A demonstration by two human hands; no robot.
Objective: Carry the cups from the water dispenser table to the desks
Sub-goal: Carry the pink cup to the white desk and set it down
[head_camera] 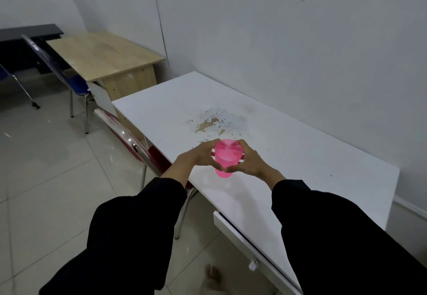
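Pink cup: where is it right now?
Head view, centre: the pink cup is held between the left hand and right hand, over the white desk, just near of the stain.

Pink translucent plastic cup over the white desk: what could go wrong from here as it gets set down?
1. The pink translucent plastic cup is held by both hands, left hand and right hand, near the white desk's front edge; set down there, it might tip off.
2. The brown flaky stain just beyond could dirty the cup's base.
3. The cup's fill level is unclear; tilting may spill.

White walls [300, 29], tiled floor [46, 179], wooden desk [104, 56]
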